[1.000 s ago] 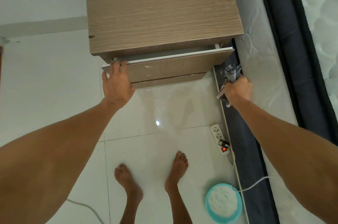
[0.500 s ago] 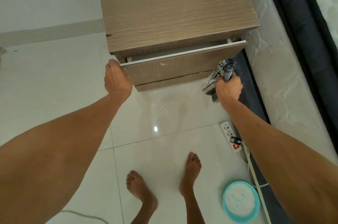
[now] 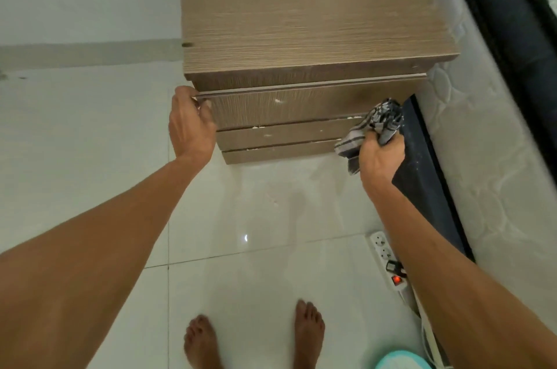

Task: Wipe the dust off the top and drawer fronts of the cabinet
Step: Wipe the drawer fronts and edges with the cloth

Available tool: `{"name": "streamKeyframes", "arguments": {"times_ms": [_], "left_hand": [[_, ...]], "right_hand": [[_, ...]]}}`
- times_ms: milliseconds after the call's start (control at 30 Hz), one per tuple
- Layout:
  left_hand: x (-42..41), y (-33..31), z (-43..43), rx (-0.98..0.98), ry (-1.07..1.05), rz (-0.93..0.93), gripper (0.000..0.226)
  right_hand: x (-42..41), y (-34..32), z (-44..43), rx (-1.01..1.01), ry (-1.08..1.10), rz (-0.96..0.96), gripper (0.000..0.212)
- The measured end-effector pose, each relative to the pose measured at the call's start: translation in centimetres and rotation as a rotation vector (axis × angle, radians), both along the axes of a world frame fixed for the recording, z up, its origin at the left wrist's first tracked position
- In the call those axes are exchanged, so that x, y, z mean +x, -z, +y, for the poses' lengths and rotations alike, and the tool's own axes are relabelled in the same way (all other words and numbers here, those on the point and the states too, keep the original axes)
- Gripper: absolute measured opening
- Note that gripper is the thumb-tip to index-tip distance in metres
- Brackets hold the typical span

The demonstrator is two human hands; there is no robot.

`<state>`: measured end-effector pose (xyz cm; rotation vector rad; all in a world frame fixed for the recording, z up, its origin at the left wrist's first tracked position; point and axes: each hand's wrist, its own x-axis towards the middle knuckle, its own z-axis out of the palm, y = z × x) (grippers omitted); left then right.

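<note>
A wood-grain cabinet [image 3: 301, 16] stands on the white tile floor, its top speckled with pale dust. Its top drawer front [image 3: 286, 106] is nearly flush with the body, and white dust specks sit on it and on the lower drawer fronts [image 3: 280, 135]. My left hand [image 3: 190, 124] grips the left end of the top drawer front, fingers curled over its upper edge. My right hand [image 3: 378, 154] holds a bunched grey-and-white striped cloth [image 3: 373, 124] just off the drawers' right end.
A dark bed base [image 3: 422, 176] and white quilted mattress [image 3: 488, 176] run along the cabinet's right side. On the floor by the bed lie a white power strip [image 3: 384, 254] with a lit red switch, and a teal bowl [image 3: 398, 361]. My bare feet [image 3: 256, 338] stand below.
The top drawer, open about a second ago, has been pushed almost shut by my left hand. My right hand with the cloth has come left toward the drawer fronts.
</note>
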<state>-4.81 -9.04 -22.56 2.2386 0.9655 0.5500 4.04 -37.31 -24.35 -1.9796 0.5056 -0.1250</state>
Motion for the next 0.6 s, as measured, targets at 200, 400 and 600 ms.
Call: {"name": "streamKeyframes", "arguments": {"times_ms": [200,400,600], "left_hand": [[0.4,4.5,0.4,0.049,0.036,-0.338,0.025],[1.2,7.6,2.6,0.197,0.164,-0.498,0.02],[1.7,9.0,4.0,0.371,0.259,-0.642,0.025]], "right_hand": [[4.2,1.7,-1.2,0.203,0.15,-0.285,0.039],[8.0,5.1,-0.2,0.315,0.196,-0.47,0.033],[8.9,8.2,2.7,0.279,0.069,-0.559,0.077]]}}
